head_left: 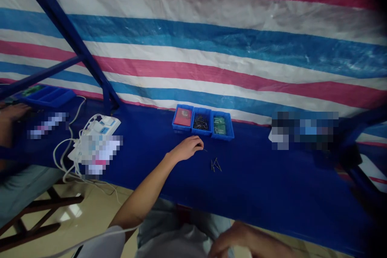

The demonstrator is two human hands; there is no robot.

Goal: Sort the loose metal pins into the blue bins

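Observation:
My left hand (190,148) is over the blue table, just in front of the small blue bins. Its fingers are closed in a pinch on a thin dark screw (205,150), whose end pokes out to the right. Several dark screws (215,165) lie loose on the tabletop to the right of that hand. More screws (200,121) fill the middle bin (202,132). Down at the bottom edge, near my lap, is my right hand (234,240), away from the tabletop. It is dim and blurred, and its fingers do not show clearly.
Left of the screw bin stands a bin with a red item (183,117); right of it, one with green packets (219,125). A white power strip (105,127) with cables lies left. A co-worker's hand (15,111) is at far left. A blue frame post (81,54) rises there.

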